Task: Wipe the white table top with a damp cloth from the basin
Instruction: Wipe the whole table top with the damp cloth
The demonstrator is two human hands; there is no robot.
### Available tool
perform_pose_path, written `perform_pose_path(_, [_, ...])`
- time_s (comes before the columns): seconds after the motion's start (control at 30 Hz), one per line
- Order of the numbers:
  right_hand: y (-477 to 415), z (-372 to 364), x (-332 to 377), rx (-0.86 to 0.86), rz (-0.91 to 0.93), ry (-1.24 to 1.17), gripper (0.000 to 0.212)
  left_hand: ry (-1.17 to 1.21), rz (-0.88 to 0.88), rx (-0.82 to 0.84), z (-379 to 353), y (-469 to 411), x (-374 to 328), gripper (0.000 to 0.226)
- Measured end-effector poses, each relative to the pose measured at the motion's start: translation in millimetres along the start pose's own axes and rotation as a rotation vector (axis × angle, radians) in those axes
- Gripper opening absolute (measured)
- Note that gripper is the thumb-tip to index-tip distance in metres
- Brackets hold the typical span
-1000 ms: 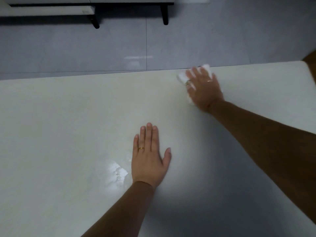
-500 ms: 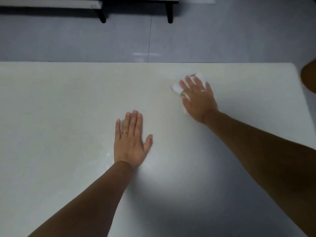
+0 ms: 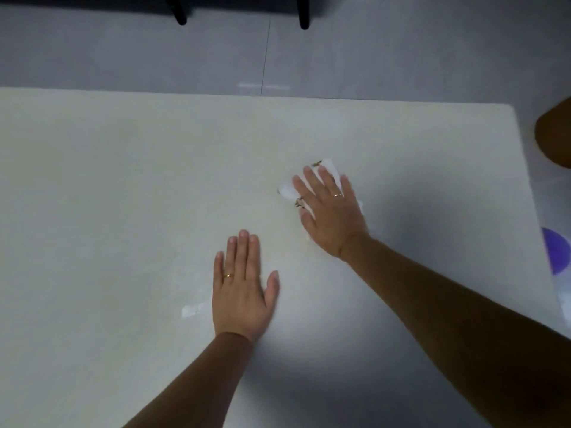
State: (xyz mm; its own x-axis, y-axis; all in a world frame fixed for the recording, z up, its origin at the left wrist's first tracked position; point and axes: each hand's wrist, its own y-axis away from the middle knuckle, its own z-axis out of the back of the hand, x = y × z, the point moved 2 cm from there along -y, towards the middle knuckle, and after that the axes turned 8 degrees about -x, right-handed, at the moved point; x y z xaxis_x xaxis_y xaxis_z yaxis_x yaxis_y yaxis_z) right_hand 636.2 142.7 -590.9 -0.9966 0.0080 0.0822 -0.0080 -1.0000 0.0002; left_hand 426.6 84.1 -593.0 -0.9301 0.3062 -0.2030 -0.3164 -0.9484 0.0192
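The white table top [image 3: 108, 196] fills most of the view. My right hand [image 3: 332, 217] lies flat on a folded white cloth [image 3: 289, 190] with small dark markings, right of the table's middle; the cloth shows past my fingertips and is mostly hidden under the palm. My left hand [image 3: 242, 288] rests palm down on the bare table nearer to me, fingers together, holding nothing. A wet sheen [image 3: 190, 310] glints just left of that hand. No basin is in view.
Grey tiled floor [image 3: 370, 50] lies beyond the table's far edge, with two black furniture legs [image 3: 304, 13] at the top. A brown rounded object [image 3: 556, 134] sits past the table's right edge, and a purple round thing [image 3: 557, 254] on the floor below it.
My right hand has pulled the cloth back from the far edge toward the table's middle. My left hand has stayed flat on the table while the view shifted.
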Motion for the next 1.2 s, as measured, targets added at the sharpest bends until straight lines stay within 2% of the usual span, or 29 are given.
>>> perform_pose_path(0.07, [9.7,4.5,-42.2,0.001,-0.119,0.057,0.059,-0.001,0.006,0.004,-1.3,-0.1,-0.5,0.069])
perform_pose_path(0.13, [17.5,4.9,-59.0,-0.005,-0.365,0.046,0.059,-0.016,0.015,0.001,-2.4,-0.4,0.1,0.070])
perform_pose_path(0.2, [18.9,0.1,-34.6,-0.018,-0.592,0.007,0.061,-0.015,0.011,0.005,-2.4,-0.6,-0.6,0.070])
perform_pose_path(0.23, [19.7,-2.4,-10.8,-0.014,-0.629,-0.007,0.061,-0.015,0.008,0.005,-2.1,-0.7,-0.8,0.070])
perform_pose_path(0.3, [27.6,-7.6,43.0,-0.026,-0.504,-0.029,0.062,-0.031,0.004,0.002,-2.1,-0.6,0.1,0.069])
perform_pose_path(0.37, [43.2,-7.1,72.1,-0.004,-0.252,-0.045,0.062,-0.052,-0.001,0.007,-3.1,0.2,1.3,0.068])
perform_pose_path(0.43, [52.2,-3.7,53.9,-0.008,-0.051,-0.033,0.060,-0.040,-0.004,0.006,-3.3,-0.2,2.3,0.068])
perform_pose_path(0.47, [57.3,-2.7,36.8,-0.013,-0.010,-0.011,0.059,-0.029,-0.003,0.003,-2.6,-0.3,2.4,0.068])
perform_pose_path(0.53, [66.7,0.5,0.2,-0.005,-0.067,0.040,0.059,-0.011,0.001,-0.008,-1.4,-0.5,1.3,0.068])
perform_pose_path(0.6, [72.6,2.4,-17.3,-0.010,-0.243,0.030,0.059,-0.006,0.002,-0.016,-1.4,-0.3,0.8,0.068])
perform_pose_path(0.7, [72.5,-4.5,15.9,-0.037,-0.578,-0.013,0.061,-0.010,-0.003,-0.029,-2.3,-0.8,0.9,0.068])
perform_pose_path(0.73, [72.5,-6.6,35.8,-0.035,-0.615,-0.021,0.061,-0.009,-0.004,-0.032,-2.2,-1.2,1.0,0.068])
perform_pose_path(0.77, [74.3,-8.3,55.4,-0.033,-0.579,-0.024,0.062,-0.011,-0.005,-0.032,-1.8,-1.4,0.8,0.068])
perform_pose_path(0.83, [84.8,-8.1,77.2,0.000,-0.358,-0.020,0.062,-0.017,-0.015,-0.033,-1.3,-0.9,0.2,0.067])
perform_pose_path(0.9, [94.5,-5.4,61.8,-0.015,-0.112,-0.019,0.060,-0.008,-0.019,-0.043,-1.9,-0.8,1.1,0.067])
perform_pose_path(0.97, [104.1,-1.8,32.5,-0.029,-0.042,0.008,0.059,-0.012,-0.022,-0.049,-2.8,0.3,2.4,0.068])
perform_pose_path(1.07, [111.7,1.5,2.8,-0.018,-0.298,0.008,0.059,-0.023,-0.029,-0.035,-4.0,1.9,1.8,0.069])
perform_pose_path(1.17, [113.0,-2.7,25.8,-0.046,-0.633,-0.040,0.060,-0.006,-0.024,-0.013,-1.4,1.4,0.9,0.070])
perform_pose_path(1.2, [114.8,-4.7,41.1,-0.028,-0.670,-0.032,0.060,0.004,-0.022,-0.007,0.5,4.2,0.9,0.071])
